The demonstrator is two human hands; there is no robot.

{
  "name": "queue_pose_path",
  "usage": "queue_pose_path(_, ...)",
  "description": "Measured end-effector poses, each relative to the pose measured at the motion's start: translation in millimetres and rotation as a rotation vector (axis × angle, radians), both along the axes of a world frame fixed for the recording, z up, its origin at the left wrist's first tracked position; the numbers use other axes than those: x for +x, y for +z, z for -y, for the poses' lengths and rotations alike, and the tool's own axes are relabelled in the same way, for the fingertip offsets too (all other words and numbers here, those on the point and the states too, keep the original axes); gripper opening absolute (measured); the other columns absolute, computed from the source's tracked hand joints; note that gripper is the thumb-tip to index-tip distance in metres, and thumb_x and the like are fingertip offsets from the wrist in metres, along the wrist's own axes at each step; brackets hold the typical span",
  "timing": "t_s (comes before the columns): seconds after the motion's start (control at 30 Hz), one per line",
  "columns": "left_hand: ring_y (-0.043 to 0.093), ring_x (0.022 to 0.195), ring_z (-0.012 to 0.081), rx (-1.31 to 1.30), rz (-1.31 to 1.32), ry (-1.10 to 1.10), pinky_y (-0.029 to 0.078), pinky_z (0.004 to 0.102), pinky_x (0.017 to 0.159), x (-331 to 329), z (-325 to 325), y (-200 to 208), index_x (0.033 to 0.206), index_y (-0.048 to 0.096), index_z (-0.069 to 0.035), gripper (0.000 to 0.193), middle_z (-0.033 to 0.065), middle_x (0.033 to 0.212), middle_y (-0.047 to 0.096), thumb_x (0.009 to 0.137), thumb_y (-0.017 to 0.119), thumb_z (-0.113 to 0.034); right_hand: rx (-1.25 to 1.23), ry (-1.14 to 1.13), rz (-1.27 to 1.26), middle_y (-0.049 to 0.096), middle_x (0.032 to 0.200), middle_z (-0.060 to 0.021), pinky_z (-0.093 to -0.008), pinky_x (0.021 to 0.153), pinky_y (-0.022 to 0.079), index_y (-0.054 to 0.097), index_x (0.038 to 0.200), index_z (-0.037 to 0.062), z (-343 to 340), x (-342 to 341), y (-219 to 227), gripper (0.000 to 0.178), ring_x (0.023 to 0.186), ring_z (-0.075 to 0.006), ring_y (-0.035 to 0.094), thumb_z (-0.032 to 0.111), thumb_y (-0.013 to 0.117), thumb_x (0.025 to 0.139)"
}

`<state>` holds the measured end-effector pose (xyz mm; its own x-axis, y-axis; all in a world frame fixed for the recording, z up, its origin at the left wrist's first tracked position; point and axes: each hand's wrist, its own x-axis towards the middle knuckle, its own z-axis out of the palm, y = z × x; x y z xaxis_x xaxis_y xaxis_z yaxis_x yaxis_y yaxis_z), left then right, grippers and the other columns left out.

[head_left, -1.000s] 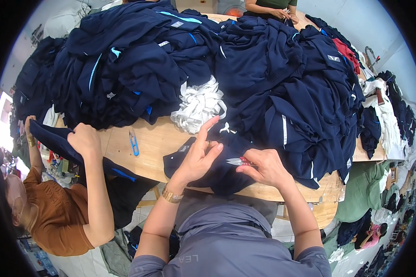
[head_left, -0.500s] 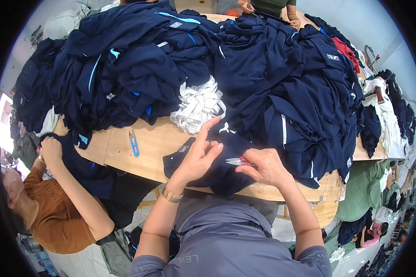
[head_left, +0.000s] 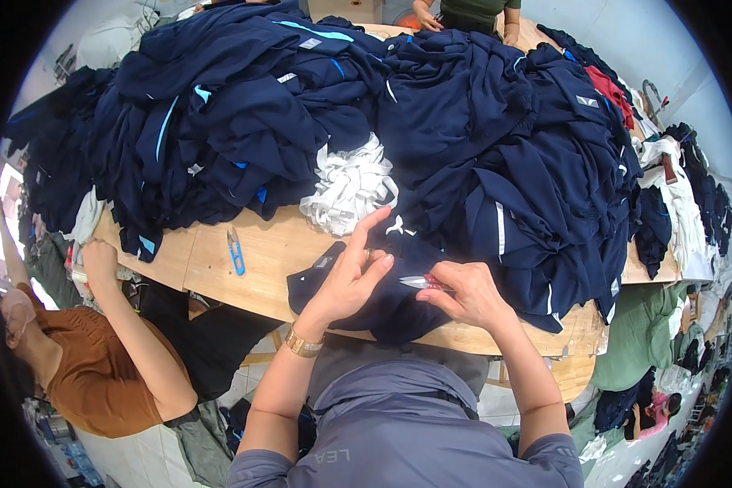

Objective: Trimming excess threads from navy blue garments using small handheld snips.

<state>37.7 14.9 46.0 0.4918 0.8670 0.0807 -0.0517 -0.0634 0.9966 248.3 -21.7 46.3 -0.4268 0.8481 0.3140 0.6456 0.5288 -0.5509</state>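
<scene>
Above the table's near edge, my right hand (head_left: pixel 466 294) grips a pair of thread snips (head_left: pixel 421 282) with red handles. Their pale metal blades point left, toward my other hand. My left hand (head_left: pixel 352 282) is raised with index finger and thumb apart, and nothing visible lies between them. Beneath both hands a navy garment (head_left: pixel 382 313) is spread over the edge of the table, partly hidden by them. Just beyond my left fingertips sits a heap of white tape strips (head_left: pixel 348 185). A small white scrap (head_left: pixel 398 225) lies on the navy cloth beside it.
Blue-handled snips (head_left: pixel 236 252) lie on the wooden table (head_left: pixel 207 264). Large navy garment piles (head_left: pixel 244 106) cover the left and far right (head_left: pixel 553 179). A co-worker in brown (head_left: pixel 110 366) is close on my left; a person in green (head_left: pixel 472 15) stands across.
My hands stay almost still. The left co-worker's dark garment has gone from the lap, and dark cloth now stretches at the far left. Across the table, the person's hands have shifted.
</scene>
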Motion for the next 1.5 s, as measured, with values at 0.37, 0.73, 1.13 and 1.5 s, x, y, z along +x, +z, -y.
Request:
queue_pose_path(0.37,0.029,0.061,0.0009,-0.006,0.035,-0.07,0.027,0.0152,0.056,-3,0,-3,0.141,0.02,-0.007,0.058,-0.0056,0.073,0.039,0.091,0.049,-0.006,-0.016,0.041,0.005,0.052,0.058,-0.0067,-0.0332,0.045,0.038,0.054,0.069,0.005,-4,-2,6,0.038,0.05,-0.0259,0.053,0.04,0.064,0.079)
queue_pose_path(0.73,0.033,0.064,0.0009,-0.025,0.055,-0.09,0.03,0.0141,0.059,0,0,1,0.141,0.02,-0.007,0.058,-0.0052,0.076,0.041,0.091,0.048,-0.004,-0.079,0.098,0.028,0.053,0.057,-0.0093,-0.0337,0.047,0.037,0.053,0.068,0.0044,-9,4,11,0.038,0.051,-0.0286,0.052,0.039,0.068,0.076)
queue_pose_path(1.13,0.03,0.061,0.0008,-0.037,0.071,-0.087,0.026,0.0147,0.056,-2,-1,0,0.142,0.018,-0.008,0.059,-0.0068,0.07,0.038,0.092,0.048,-0.006,-0.102,0.054,-0.117,0.052,0.059,-0.0087,-0.0328,0.046,0.037,0.054,0.07,0.004,-9,7,-1,0.038,0.051,-0.0279,0.052,0.04,0.064,0.08)
queue_pose_path(1.5,0.028,0.06,0.0003,-0.121,0.174,-0.095,0.024,0.0138,0.057,0,-2,-7,0.142,0.018,-0.009,0.058,-0.0077,0.069,0.036,0.092,0.047,-0.009,-0.139,-0.012,-0.106,0.05,0.06,-0.0103,-0.0326,0.048,0.038,0.055,0.074,0.0018,-9,4,-4,0.036,0.052,-0.028,0.05,0.035,0.066,0.079)
